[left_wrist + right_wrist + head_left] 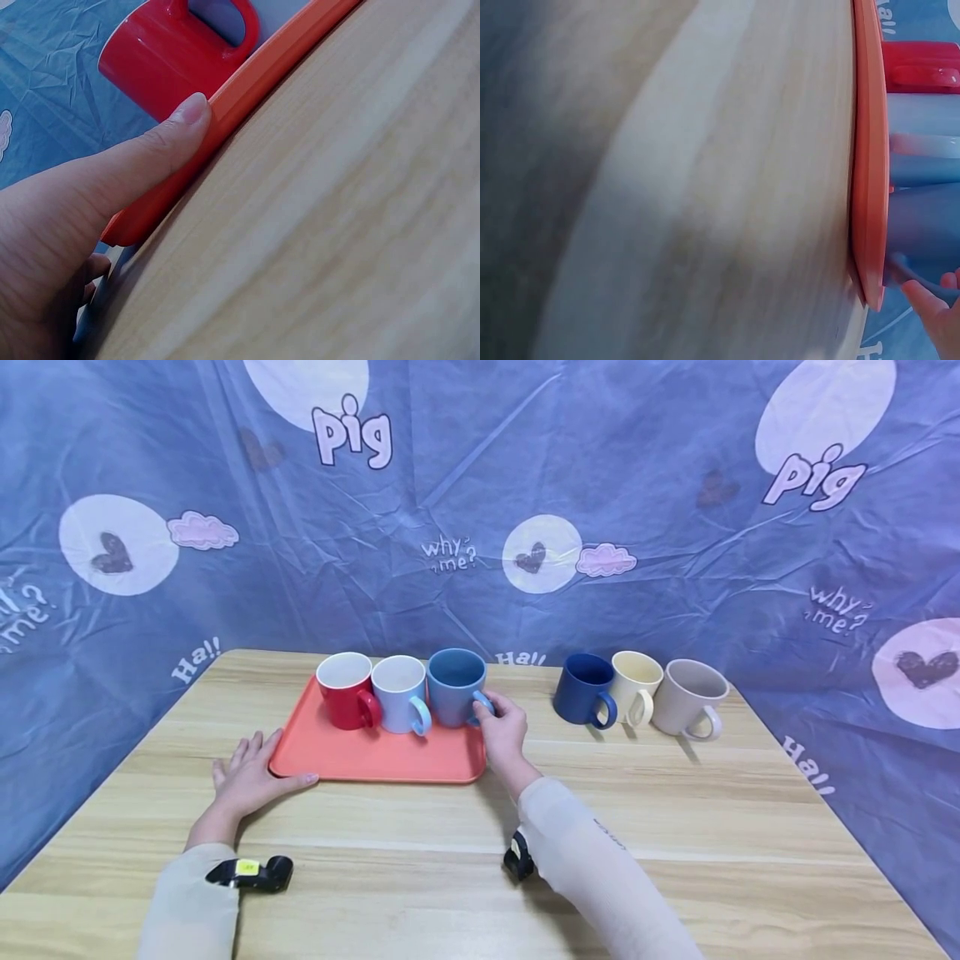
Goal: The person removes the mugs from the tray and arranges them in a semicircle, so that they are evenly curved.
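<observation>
A coral-red tray (375,760) lies on the wooden table with three mugs in a row along its back: a red mug (347,702), a light blue mug (397,689) and a grey-blue mug (456,689). My right hand (504,735) pinches the handle of the grey-blue mug at the tray's right end. At the tray's front left corner rests my left hand (251,777), fingers spread and straight; in the left wrist view its thumb (161,146) touches the tray's outer edge. Whether the grey-blue mug's base touches the tray is hard to tell.
Right of the tray, a navy mug (583,693), a cream mug (633,681) and a beige-grey mug (681,697) stand close together on the table (420,877). A blue printed cloth (450,485) hangs behind the table's back edge.
</observation>
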### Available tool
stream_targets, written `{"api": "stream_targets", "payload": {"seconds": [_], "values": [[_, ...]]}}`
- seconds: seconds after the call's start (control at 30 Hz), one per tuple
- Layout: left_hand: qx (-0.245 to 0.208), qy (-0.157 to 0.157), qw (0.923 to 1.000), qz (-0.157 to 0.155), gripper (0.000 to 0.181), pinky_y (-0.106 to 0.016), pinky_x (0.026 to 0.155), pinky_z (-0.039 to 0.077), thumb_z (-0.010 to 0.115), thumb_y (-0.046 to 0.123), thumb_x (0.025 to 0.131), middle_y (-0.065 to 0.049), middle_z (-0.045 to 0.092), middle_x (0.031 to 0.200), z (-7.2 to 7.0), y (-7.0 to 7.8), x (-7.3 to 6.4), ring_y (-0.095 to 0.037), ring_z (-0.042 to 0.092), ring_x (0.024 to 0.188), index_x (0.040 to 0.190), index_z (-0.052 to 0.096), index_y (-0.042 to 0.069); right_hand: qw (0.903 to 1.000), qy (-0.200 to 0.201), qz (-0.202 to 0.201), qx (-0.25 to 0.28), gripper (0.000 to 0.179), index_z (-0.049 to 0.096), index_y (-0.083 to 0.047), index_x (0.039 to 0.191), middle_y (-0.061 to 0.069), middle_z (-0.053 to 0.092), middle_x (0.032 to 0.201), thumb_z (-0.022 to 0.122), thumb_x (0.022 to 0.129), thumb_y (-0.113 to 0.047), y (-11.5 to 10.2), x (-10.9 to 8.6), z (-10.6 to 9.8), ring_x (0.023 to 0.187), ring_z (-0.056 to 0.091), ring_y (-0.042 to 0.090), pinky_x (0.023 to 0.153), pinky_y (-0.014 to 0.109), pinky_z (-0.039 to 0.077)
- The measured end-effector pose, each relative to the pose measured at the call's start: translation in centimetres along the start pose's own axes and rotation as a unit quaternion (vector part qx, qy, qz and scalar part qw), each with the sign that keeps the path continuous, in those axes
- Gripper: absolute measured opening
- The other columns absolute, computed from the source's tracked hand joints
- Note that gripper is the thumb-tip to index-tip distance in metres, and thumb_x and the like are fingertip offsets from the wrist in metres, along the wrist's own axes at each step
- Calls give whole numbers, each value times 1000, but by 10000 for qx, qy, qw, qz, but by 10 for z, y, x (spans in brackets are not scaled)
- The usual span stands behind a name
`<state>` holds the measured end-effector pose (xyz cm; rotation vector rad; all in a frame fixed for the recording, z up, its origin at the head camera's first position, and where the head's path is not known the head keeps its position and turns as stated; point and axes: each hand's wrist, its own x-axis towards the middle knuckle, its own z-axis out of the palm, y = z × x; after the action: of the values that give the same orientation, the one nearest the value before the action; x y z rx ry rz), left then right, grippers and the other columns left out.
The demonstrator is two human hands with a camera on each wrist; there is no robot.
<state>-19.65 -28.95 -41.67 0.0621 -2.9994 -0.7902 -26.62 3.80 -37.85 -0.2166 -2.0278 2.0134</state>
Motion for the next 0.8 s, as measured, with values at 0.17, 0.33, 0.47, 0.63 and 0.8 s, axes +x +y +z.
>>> {"api": "stream_targets", "payload": {"seconds": [0.17,0.33,0.47,0.63,0.8], "values": [[-9,-14,10000,4,107,-64,84,-14,59,64,63,-35,8,133,-1,0,0,-47,-3,121,136,15,-2,9999,8,48,156,23,65,-1,98,13,62,95,64,76,0,1,2,1,83,58,22,70,37,48],[4,-14,10000,5,107,-64,84,-15,59,64,63,-35,8,133,0,0,0,-47,-3,121,136,15,-1,9996,85,2,270,21,66,1,94,15,63,90,65,73,3,2,3,3,77,59,21,69,40,48],[-5,7,10000,17,107,-64,83,-15,59,64,63,-35,8,133,-1,0,0,-47,-3,121,136,15,-1,9995,129,74,288,21,67,0,94,14,63,89,66,73,3,2,4,5,73,59,20,68,40,48],[13,25,10000,50,107,-64,83,-15,59,64,63,-36,8,133,0,-1,0,-48,-3,121,136,15,-2,9989,119,259,359,22,66,0,95,14,63,90,65,73,2,1,2,4,72,59,19,68,41,48],[-5,25,10000,53,107,-64,83,-15,59,64,63,-35,7,133,1,-1,0,-47,-3,122,136,15,-1,9979,81,368,519,22,66,0,96,15,62,90,64,74,3,-1,1,3,72,59,19,70,43,47]]}}
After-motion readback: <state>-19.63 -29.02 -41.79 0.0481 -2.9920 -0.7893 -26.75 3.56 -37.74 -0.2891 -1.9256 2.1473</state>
